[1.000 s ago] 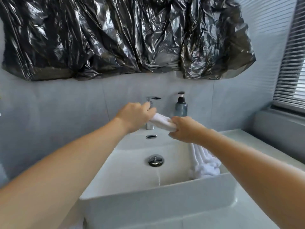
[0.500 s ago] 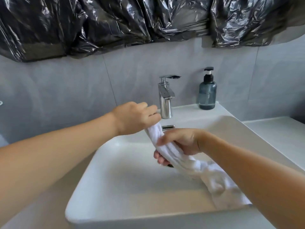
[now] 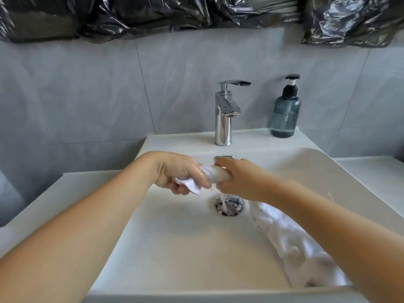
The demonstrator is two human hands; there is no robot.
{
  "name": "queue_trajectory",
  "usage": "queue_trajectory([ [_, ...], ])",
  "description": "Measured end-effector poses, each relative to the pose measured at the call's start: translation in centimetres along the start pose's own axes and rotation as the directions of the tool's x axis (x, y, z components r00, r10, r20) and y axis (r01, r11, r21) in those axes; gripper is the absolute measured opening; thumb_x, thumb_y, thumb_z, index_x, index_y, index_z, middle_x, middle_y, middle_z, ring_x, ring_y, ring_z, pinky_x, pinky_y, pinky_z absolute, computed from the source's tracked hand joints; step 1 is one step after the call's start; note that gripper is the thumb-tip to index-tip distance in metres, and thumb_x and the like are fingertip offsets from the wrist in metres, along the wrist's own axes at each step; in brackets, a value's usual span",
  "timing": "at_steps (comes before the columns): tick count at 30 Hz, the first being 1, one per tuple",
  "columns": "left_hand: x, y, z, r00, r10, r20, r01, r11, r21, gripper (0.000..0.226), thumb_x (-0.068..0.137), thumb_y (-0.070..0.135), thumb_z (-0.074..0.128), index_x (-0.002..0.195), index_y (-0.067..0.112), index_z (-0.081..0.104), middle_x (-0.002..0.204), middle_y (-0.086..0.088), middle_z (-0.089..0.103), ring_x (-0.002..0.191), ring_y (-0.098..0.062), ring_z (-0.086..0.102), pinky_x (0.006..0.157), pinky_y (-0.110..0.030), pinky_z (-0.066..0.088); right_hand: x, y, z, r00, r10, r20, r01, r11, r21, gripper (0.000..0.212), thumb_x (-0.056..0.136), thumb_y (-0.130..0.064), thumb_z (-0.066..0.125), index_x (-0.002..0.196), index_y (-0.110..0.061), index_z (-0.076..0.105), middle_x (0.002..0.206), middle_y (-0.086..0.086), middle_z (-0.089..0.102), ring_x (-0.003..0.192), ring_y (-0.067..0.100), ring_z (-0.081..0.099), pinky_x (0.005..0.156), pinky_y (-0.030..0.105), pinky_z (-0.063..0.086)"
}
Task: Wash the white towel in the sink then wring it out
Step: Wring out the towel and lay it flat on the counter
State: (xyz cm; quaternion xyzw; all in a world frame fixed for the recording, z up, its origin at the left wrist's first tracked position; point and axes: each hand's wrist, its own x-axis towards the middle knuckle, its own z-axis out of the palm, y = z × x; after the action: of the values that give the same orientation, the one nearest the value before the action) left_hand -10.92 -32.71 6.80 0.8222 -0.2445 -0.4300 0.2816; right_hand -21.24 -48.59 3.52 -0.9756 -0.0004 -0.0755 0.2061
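Over the drain point(image 3: 229, 204) of the white sink point(image 3: 196, 248), both the left hand point(image 3: 181, 173) and the right hand point(image 3: 240, 178) grip the twisted white towel point(image 3: 215, 174), so I think they should turn in opposite directions, keeping its tail inside the basin.

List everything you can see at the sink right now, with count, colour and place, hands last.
towel: one, white, twisted; one end held over the drain, the rest trailing into the basin's right side
sink: one, white, rectangular basin, centre
drain: one, chrome, basin floor, water dripping onto it
tap: one, chrome, back ledge, no water running from it
overflow slot: one, chrome, back wall of basin, partly hidden
soap bottle: one, blue-grey with black pump, right of the tap
plastic sheet: black, crinkled, along the top of the wall
wall tiles: grey, behind the sink
left hand: grips the towel's end
right hand: grips the towel beside it
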Motion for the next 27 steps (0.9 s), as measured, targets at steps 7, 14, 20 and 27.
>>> queue_trajectory([
  [7,-0.5,-0.7,-0.5,0.925,0.379,-0.040,-0.351,0.805,-0.479,0.030,0.084,0.042,0.052,0.069,0.024,0.072,0.071,-0.009,0.063,0.048,-0.021,0.051,0.041,-0.022,0.032,0.0,1.9,-1.9,0.938,0.111,0.327,-0.291,0.764,0.576,0.009,0.088,-0.014,0.066,0.085,-0.015,0.058,0.062,0.002,0.049,0.046,0.015,0.037,0.042,0.023,0.033],
  [14,0.4,0.1,0.5,0.889,0.321,-0.326,-0.451,0.731,-0.512,0.021,0.104,0.024,0.035,0.105,0.028,0.056,0.051,-0.004,0.043,0.034,-0.015,0.036,0.037,-0.016,0.023,-0.2,1.6,-2.5,0.852,0.085,0.517,-0.451,0.622,0.640,0.018,0.092,-0.022,0.066,0.101,-0.016,0.053,0.065,0.005,0.050,0.041,0.012,0.035,0.039,0.018,0.032],
  [20,0.4,0.0,-0.1,0.929,0.242,-0.282,-0.370,0.547,-0.751,0.035,0.095,0.041,0.049,0.074,0.013,0.053,0.058,-0.005,0.045,0.045,-0.016,0.045,0.040,-0.020,0.035,0.5,0.8,-0.5,0.964,0.113,0.242,-0.239,0.767,0.595,0.025,0.093,-0.027,0.063,0.101,-0.009,0.049,0.071,0.006,0.054,0.052,0.022,0.045,0.050,0.033,0.041],
  [27,1.1,-0.4,0.9,0.825,0.299,-0.480,-0.361,0.932,-0.040,0.028,0.097,0.039,0.061,0.100,0.012,0.056,0.064,-0.002,0.058,0.053,-0.018,0.055,0.046,-0.026,0.041,0.0,1.4,-0.6,0.909,0.095,0.406,-0.351,0.701,0.621,0.019,0.093,-0.026,0.064,0.093,-0.014,0.050,0.071,0.009,0.053,0.045,0.017,0.040,0.043,0.025,0.036],
])
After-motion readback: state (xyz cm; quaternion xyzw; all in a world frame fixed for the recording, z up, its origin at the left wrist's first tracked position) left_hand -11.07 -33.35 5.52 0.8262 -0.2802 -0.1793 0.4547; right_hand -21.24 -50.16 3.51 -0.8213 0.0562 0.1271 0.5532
